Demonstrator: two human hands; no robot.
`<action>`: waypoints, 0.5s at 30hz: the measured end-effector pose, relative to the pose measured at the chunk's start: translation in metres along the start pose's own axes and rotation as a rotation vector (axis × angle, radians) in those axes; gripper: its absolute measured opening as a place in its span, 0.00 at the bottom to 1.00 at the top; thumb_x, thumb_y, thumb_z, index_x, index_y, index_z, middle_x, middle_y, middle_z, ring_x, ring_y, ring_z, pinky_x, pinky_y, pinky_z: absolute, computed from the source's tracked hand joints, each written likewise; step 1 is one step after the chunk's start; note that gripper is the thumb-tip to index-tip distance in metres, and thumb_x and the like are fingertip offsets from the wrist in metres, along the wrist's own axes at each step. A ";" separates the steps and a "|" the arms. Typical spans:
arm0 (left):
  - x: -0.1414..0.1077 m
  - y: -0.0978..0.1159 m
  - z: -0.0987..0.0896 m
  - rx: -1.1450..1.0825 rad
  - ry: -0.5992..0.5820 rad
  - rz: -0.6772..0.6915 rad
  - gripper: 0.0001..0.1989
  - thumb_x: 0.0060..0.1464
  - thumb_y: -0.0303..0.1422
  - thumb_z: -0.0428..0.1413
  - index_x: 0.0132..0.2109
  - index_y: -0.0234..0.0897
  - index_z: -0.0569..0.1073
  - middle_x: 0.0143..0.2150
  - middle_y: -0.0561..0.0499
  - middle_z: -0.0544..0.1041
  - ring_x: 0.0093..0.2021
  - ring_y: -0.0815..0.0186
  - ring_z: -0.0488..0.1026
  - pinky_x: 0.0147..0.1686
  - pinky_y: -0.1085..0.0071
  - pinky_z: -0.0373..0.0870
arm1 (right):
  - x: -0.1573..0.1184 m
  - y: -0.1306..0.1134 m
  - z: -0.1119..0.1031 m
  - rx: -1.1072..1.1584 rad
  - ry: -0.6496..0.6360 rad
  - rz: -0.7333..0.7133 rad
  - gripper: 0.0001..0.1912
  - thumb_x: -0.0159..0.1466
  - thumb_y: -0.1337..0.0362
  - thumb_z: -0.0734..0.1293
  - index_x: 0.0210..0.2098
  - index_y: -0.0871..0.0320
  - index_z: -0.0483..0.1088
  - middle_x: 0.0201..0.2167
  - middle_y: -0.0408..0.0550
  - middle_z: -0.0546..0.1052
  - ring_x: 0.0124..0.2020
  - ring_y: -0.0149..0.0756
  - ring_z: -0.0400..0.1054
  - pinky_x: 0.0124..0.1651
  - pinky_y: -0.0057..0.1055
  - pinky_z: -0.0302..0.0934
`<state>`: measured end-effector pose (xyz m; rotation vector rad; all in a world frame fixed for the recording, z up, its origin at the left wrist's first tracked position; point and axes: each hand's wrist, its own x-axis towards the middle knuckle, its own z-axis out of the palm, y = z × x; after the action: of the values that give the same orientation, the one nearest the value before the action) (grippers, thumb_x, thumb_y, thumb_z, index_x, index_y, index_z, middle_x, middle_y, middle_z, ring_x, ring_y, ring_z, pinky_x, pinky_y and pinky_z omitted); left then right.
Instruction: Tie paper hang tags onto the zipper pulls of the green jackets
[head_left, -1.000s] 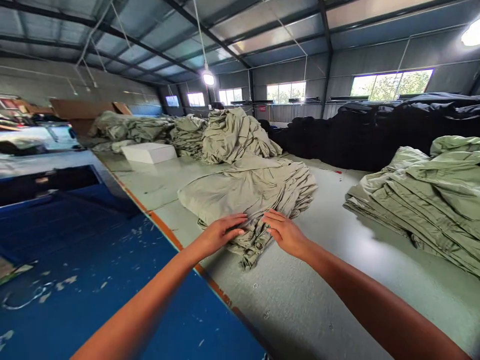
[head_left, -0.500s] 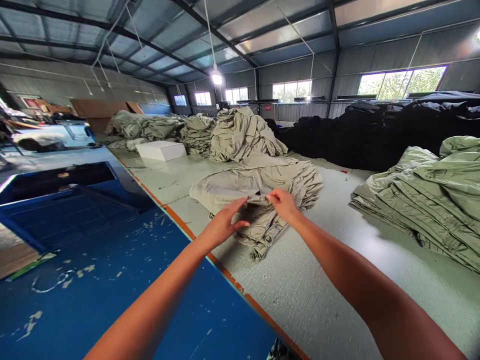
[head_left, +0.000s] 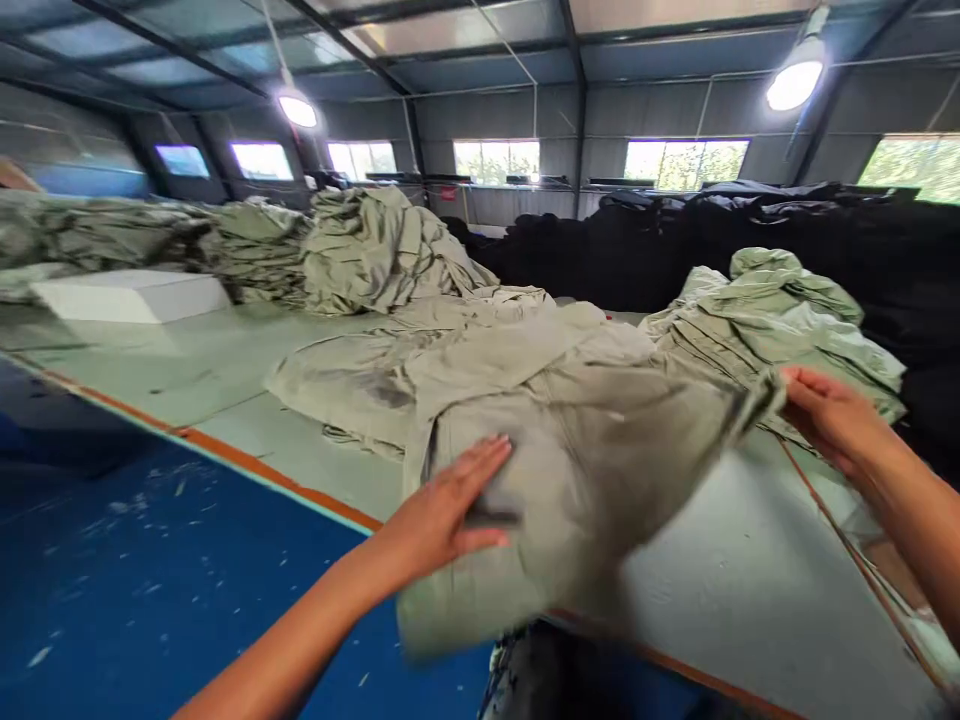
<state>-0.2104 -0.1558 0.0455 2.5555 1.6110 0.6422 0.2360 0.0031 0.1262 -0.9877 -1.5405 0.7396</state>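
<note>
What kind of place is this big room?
Probably a factory workshop for big canvas covers: there are heaps of pale green canvas, a long work table, and a steel-framed shed roof.

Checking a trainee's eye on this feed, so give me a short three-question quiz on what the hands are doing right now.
1. What is the right hand holding: (a) the white block, (b) an edge of the khaki canvas sheet, or (c) the black heap?
2. True or false: the left hand lies open against that same sheet, fingers spread.
3. Fill the gap: the folded stack of cloth behind the right hand is ___ in colour.

Key: 1. b; 2. true; 3. pale green.
</note>
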 end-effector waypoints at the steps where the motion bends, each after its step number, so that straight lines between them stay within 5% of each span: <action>1: -0.005 0.006 0.010 -0.031 -0.072 0.029 0.47 0.51 0.51 0.60 0.71 0.49 0.45 0.71 0.44 0.51 0.69 0.48 0.52 0.64 0.52 0.57 | -0.024 0.006 -0.024 -0.132 -0.124 0.111 0.17 0.53 0.45 0.71 0.25 0.53 0.73 0.25 0.52 0.75 0.27 0.36 0.69 0.35 0.36 0.62; 3: -0.013 0.014 0.032 -0.092 -0.211 0.089 0.47 0.48 0.51 0.61 0.70 0.50 0.48 0.71 0.44 0.54 0.68 0.47 0.55 0.63 0.53 0.60 | -0.070 0.017 -0.057 -0.375 -0.321 0.204 0.21 0.56 0.41 0.66 0.28 0.53 0.75 0.28 0.53 0.76 0.30 0.40 0.70 0.38 0.38 0.63; 6: -0.014 0.025 0.058 -0.151 -0.340 0.151 0.44 0.49 0.52 0.61 0.69 0.51 0.54 0.70 0.45 0.55 0.67 0.48 0.56 0.62 0.54 0.62 | -0.126 0.028 -0.068 -0.617 -0.523 0.205 0.24 0.62 0.42 0.60 0.32 0.55 0.75 0.31 0.54 0.77 0.35 0.44 0.71 0.42 0.41 0.65; 10: 0.000 0.044 0.074 -0.146 -0.371 0.186 0.39 0.54 0.52 0.56 0.69 0.48 0.55 0.71 0.45 0.53 0.68 0.48 0.54 0.63 0.53 0.60 | -0.174 0.046 -0.045 -0.794 -0.573 0.019 0.22 0.65 0.49 0.61 0.50 0.55 0.72 0.52 0.57 0.73 0.53 0.48 0.67 0.56 0.43 0.60; 15: 0.005 0.065 0.074 -0.121 -0.412 0.269 0.39 0.53 0.54 0.56 0.68 0.46 0.57 0.71 0.44 0.53 0.69 0.46 0.51 0.64 0.49 0.56 | -0.238 0.059 -0.036 -1.151 -0.455 0.028 0.19 0.61 0.49 0.66 0.46 0.53 0.75 0.46 0.57 0.76 0.47 0.53 0.69 0.49 0.48 0.63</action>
<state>-0.1256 -0.1684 -0.0039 2.6110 1.0809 0.1935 0.2937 -0.1831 -0.0263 -1.7318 -2.4247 -0.0021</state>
